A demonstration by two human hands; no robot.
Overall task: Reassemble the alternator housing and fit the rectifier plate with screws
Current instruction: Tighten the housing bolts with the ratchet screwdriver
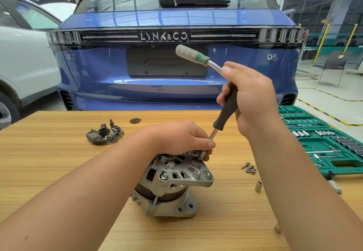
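Note:
A silver alternator (169, 184) stands on end on the wooden table (59, 152), its two housing halves together. My left hand (182, 139) rests on its top and pinches the lower end of a socket driver's shaft against a housing bolt. My right hand (251, 97) grips the driver's black handle (227, 109); a bent bar with a pale green grip (190, 55) sticks up from that hand. The dark rectifier plate (105, 135) lies apart on the table at the back left. Several loose screws (249, 168) lie to the right of the alternator.
A green socket set case (322, 144) lies open at the table's right edge. Two loose sockets (258, 186) sit near my right forearm. A dark round disc (135, 120) lies near the far edge. A blue car (176, 74) stands right behind the table.

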